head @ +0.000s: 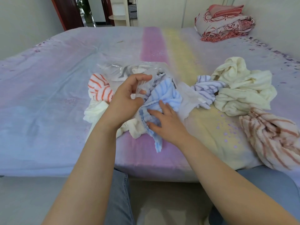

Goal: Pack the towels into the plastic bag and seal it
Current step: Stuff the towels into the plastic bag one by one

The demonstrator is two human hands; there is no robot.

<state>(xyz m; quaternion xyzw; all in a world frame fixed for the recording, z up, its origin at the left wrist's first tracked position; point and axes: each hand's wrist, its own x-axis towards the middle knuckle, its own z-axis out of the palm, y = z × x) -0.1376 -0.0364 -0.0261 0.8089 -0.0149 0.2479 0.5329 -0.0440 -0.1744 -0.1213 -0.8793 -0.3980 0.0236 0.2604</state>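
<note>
A clear plastic bag (125,70) lies crumpled on the bed, part of it over a pile of towels. My left hand (125,99) grips the bag's near edge between curled fingers and thumb. My right hand (164,120) presses with spread fingers on a light blue striped towel (167,95) beside the bag. An orange-striped towel (99,89) and a white towel (95,112) lie to the left, partly under my left arm. To the right lie a purple-striped towel (206,88), a cream towel (241,88) and a pink-striped towel (272,137).
Everything sits on a wide bed with a pastel striped sheet (65,78). Folded red-patterned bedding (225,25) is stacked at the far right corner. My knees in jeans (118,200) are against the bed's near edge. A doorway (90,10) opens behind the bed.
</note>
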